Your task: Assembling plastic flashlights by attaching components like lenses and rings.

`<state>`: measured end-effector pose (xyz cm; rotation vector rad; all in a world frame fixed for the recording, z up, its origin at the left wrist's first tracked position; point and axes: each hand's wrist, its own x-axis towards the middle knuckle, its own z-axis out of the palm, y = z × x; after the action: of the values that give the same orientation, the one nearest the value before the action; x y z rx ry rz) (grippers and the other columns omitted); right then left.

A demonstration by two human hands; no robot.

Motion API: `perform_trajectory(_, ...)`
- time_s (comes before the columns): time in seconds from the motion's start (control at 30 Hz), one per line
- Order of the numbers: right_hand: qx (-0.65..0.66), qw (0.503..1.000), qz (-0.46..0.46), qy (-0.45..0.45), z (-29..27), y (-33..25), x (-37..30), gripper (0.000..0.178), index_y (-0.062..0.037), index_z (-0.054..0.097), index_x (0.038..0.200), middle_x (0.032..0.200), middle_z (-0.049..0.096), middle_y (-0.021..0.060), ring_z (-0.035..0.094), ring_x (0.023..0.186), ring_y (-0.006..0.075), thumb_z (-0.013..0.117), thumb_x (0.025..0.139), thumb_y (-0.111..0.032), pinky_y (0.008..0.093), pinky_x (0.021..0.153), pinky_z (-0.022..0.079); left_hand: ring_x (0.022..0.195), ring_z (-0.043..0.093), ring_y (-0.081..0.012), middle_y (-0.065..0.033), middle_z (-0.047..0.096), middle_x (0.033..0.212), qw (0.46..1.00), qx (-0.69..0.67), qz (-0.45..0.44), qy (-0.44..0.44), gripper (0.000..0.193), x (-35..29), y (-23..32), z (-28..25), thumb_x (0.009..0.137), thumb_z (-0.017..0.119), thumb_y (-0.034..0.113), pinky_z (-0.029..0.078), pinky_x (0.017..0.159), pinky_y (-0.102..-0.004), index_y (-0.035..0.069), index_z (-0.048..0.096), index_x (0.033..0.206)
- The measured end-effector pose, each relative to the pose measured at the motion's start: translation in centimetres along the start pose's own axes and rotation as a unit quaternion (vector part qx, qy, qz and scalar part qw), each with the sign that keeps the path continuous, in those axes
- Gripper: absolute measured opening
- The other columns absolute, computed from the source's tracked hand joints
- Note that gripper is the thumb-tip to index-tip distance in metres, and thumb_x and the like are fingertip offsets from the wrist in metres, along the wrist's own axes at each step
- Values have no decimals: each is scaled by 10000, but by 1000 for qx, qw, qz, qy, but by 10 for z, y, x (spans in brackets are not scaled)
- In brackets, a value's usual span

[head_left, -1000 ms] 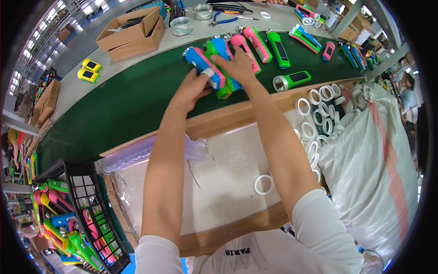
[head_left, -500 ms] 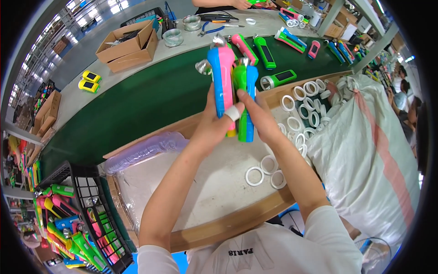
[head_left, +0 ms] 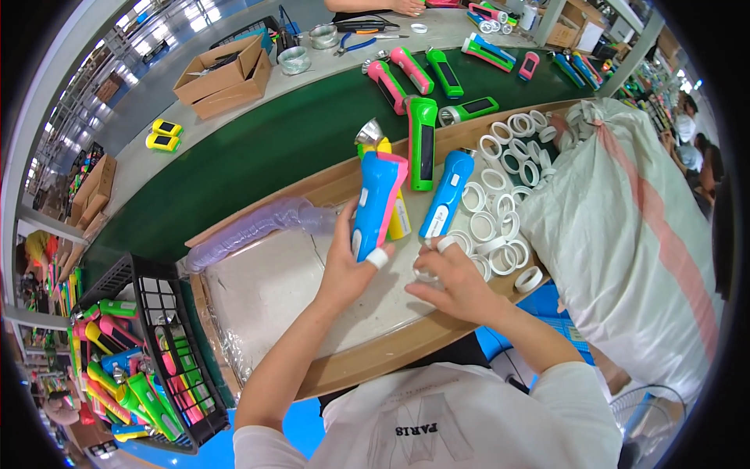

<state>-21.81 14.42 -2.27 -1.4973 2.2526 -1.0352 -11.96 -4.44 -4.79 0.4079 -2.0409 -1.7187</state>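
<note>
- left hand (head_left: pixel 349 270) has its fingers wrapped round the lower half of a blue-and-pink flashlight (head_left: pixel 375 203), held tilted over the tray with the lamp end up; a yellow flashlight (head_left: pixel 400 217) peeks out right behind it
- right hand (head_left: pixel 461 289) has its fingers loosely bent over the white rings, just beside the lower end of a blue flashlight (head_left: pixel 449 191); it's blurry there, so I honestly can't tell if they've got hold of anything
- that blue one lies slanted in the cardboard tray (head_left: pixel 359 363); a green flashlight (head_left: pixel 422 144) lies across the tray's far edge
- the white rings (head_left: pixel 491 246) heap up at the tray's right end; a purple see-through plastic roll (head_left: pixel 254 230) sits at the far left
- past that, the green belt (head_left: pixel 312 117) with more flashlights; black basket (head_left: pixel 141 270) full of them on the left, big white sack (head_left: pixel 625 234) on the right
</note>
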Motion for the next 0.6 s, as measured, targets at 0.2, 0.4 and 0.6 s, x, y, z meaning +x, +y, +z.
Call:
perform_trajectory(0.2, 575, 804, 144, 43, 9, -20, 45, 696, -115, 207, 1519, 1414, 397, 179, 559, 1176, 262, 526, 985, -428, 386, 981, 474, 982, 578, -160, -63, 597, 1097, 987, -83, -100, -91, 804, -52, 12, -11, 775, 807, 213, 479, 847, -327, 112, 351, 1430)
perform_trajectory(0.4, 593, 794, 104, -89, 20, -37, 66, 410, -8, 492, 1319, 1302, 532, 171, 558, 1205, 281, 609, 945, -127, 406, 987, 483, 973, 584, -161, -73, 621, 1084, 982, 8, -71, -177, 581, -58, 34, -25, 783, 798, 242, 479, 868, -311, 42, 513, 1249)
perform_trajectory(0.6, 453, 884, -98, 60, 29, -63, 65, 427, -46, 522, 1280, 1256, 497, 126, 540, 1122, 179, 653, 875, -16, 317, 947, 465, 1060, 601, -219, -125, 596, 1188, 994, -73, -38, -65, 694, -59, 28, -23, 794, 761, 114, 477, 918, -336, 44, 395, 1379)
